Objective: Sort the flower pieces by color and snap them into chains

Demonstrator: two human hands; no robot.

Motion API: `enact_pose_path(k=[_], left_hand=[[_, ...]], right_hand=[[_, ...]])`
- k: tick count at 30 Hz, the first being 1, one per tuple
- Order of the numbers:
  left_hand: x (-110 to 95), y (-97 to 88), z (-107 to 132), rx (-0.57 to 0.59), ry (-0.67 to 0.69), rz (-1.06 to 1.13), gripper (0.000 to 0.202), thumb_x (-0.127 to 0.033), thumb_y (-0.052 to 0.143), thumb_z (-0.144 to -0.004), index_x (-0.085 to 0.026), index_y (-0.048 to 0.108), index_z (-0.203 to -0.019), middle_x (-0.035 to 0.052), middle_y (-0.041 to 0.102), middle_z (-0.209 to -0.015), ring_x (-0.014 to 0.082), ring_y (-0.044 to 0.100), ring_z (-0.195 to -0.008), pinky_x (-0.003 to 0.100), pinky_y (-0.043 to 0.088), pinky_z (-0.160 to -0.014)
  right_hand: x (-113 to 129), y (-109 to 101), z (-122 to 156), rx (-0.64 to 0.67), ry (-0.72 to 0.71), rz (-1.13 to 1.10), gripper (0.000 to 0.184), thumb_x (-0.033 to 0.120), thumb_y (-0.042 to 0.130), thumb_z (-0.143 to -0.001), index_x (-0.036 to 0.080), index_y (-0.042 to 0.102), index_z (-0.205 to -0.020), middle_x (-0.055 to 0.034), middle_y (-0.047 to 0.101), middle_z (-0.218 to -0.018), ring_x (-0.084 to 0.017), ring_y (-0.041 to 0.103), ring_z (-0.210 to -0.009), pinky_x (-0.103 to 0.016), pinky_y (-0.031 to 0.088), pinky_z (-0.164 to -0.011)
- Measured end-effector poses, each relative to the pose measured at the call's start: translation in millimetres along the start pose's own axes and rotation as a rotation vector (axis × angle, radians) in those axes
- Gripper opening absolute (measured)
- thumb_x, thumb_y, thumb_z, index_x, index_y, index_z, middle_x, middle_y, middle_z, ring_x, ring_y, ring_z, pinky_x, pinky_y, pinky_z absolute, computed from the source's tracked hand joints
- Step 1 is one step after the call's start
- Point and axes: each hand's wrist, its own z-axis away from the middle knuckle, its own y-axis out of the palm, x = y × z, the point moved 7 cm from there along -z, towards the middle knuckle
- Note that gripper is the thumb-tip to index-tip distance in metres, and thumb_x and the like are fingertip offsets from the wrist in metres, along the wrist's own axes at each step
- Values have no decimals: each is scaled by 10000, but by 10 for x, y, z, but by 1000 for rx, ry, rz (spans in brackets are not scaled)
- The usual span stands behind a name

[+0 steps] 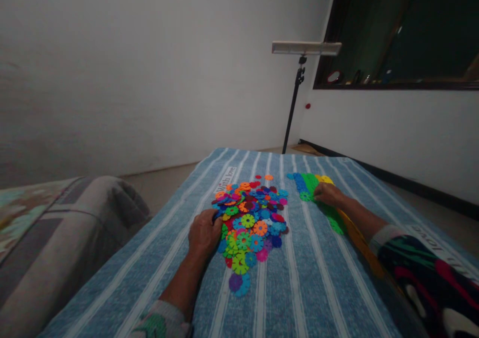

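Observation:
A loose heap of colourful notched plastic discs [247, 221], shaped like flowers, lies in the middle of the cloth-covered table. At its left edge, my left hand [204, 232] has its thumb and fingers closed on a dark blue disc [215, 217]. To the right of the heap, discs are laid out by colour in overlapping rows: blue discs [300, 182], green discs [310, 182] and yellow discs [325, 179]. My right hand [328, 194] is at the green and yellow rows with its fingers pressed together; its fingertips' contents are hidden. More green discs [334, 221] continue below the right wrist.
A blue striped tablecloth [157, 273] covers the table. A bar-shaped lamp on a black stand [293, 101] rises behind the far edge. Fabric-covered furniture [93, 218] stands at the left. A dark window [396, 34] is in the right wall.

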Motion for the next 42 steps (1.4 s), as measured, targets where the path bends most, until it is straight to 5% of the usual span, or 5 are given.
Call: enact_pose_path(k=[7,21,25,35,42], left_hand=[[-8,-8,0,-2,9,-3,343,-286,467,-875,-168,692,-1105,105,718,-1174,253,642,-1070,353,478,-947],[-34,-13,69,-7,0,23,301,-258,497,-871,-186,692,-1088,89,715,-1149,240,631,-1084,342,465,-973],[-49,-20,86,-4,-9,32,275,-242,508,-868,-183,696,-1060,92,717,-1135,244,629,-1086,349,460,-983],[-58,-18,109,4,-35,61,251,-232,526,-865,-179,691,-1046,93,717,-1100,236,627,-1077,339,457,-957],[-83,-38,131,15,-43,56,258,-216,533,-861,-171,693,-1058,101,717,-1102,247,626,-1067,348,447,-956]], right_hand=[[-70,-18,-19,-1,19,58,284,153,612,-764,214,791,-976,-69,746,-1005,-204,649,-962,-232,418,-743],[97,30,15,-26,-66,102,201,143,567,-835,183,758,-791,-104,696,-920,-227,624,-919,-285,417,-784],[529,-55,39,-81,-185,48,199,164,560,-870,191,757,-881,-117,704,-1009,-244,620,-987,-309,434,-857],[2390,-89,154,-159,-649,-36,232,195,515,-944,203,747,-942,-81,699,-974,-217,597,-966,-298,435,-807],[2786,31,-70,-153,-601,114,236,73,519,-860,175,731,-883,-101,689,-919,-219,579,-895,-300,438,-774]])
